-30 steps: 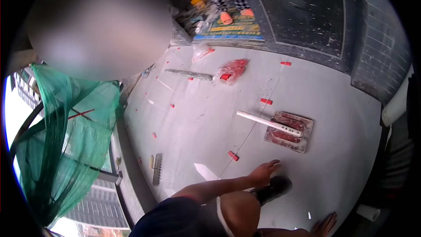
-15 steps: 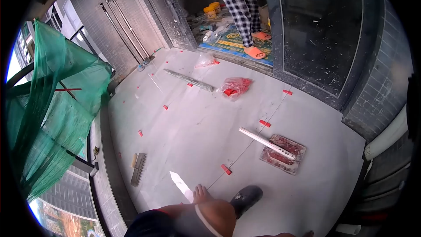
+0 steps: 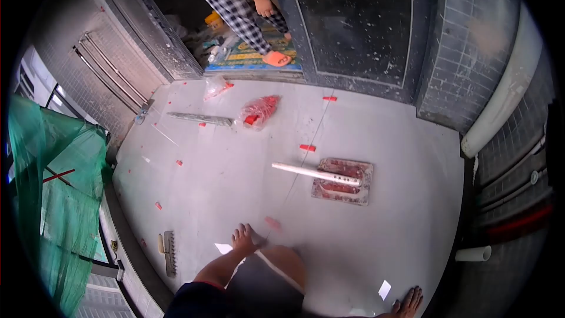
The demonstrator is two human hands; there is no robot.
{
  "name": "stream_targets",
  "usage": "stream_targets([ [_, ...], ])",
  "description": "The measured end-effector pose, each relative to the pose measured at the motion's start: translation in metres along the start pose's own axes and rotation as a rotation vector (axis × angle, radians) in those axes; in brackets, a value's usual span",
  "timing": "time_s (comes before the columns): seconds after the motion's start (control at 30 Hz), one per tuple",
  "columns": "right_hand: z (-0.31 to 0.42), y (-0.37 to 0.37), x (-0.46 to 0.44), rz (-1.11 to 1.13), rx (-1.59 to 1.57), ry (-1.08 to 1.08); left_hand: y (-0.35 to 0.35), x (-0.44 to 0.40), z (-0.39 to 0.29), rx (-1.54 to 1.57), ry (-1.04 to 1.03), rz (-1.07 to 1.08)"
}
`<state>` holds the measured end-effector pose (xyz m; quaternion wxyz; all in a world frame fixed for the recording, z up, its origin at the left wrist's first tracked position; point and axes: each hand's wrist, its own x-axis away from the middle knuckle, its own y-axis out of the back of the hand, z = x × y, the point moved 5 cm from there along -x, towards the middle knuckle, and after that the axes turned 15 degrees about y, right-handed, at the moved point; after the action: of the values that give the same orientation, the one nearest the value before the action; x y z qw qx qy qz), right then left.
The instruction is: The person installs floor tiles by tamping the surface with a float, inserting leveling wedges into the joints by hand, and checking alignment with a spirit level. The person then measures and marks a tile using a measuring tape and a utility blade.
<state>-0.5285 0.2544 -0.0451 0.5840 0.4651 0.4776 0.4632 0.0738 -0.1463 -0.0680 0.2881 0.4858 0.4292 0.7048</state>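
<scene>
My left hand [image 3: 242,238] rests at the floor just beside my bent knee, fingers spread and holding nothing. At the lower right, my right hand [image 3: 410,301] lies flat on the grey tile floor [image 3: 235,182] with its fingers apart. Bright white patches show near each hand; I cannot tell whether they are reflections. A blurred red tile wedge [image 3: 272,222] is just beyond my left hand, and another red wedge [image 3: 307,148] sits farther along the same tile joint. Ahead lies a rectangular plate with red pads [image 3: 362,171], a pale perforated bar [image 3: 318,173] across it.
A notched trowel [image 3: 170,253] lies at the left. Farther off are a plastic bag of red pieces [image 3: 259,113] and a long grey bar [image 3: 200,119]. A person in checked trousers [image 3: 235,17] stands in the doorway beside a glass door [image 3: 353,23]. Green netting [image 3: 56,188] hangs left.
My view has swung right, and the floor things shift left. My right hand now shows fully on the floor, while my dark boot has left view. The person in the doorway has changed stance.
</scene>
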Motion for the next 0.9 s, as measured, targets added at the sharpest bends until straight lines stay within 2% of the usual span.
stream_targets([
  [0.07,0.002,-0.024,0.020,-0.032,-0.111,-0.074,-0.004,-0.006,0.012,-0.066,-0.061,0.010],
  [0.23,0.038,-0.030,0.038,0.021,-0.072,-0.125,-0.007,-0.012,0.003,-0.199,-0.091,-0.025],
  [0.43,0.074,-0.025,0.030,0.149,-0.131,-0.210,0.024,0.008,-0.014,-0.079,-0.119,0.030],
  [0.6,0.081,-0.030,0.015,0.112,0.080,-0.194,0.023,0.008,-0.017,-0.054,-0.099,0.039],
  [0.7,0.079,-0.034,0.013,0.147,0.089,-0.202,0.023,0.005,-0.018,-0.029,-0.093,0.041],
  [0.83,0.075,-0.036,0.013,0.268,0.048,-0.241,0.031,0.004,-0.026,-0.105,-0.021,0.096],
  [0.9,0.078,-0.016,0.000,0.449,-0.082,-0.336,0.038,0.005,-0.038,-0.229,0.000,0.119],
])
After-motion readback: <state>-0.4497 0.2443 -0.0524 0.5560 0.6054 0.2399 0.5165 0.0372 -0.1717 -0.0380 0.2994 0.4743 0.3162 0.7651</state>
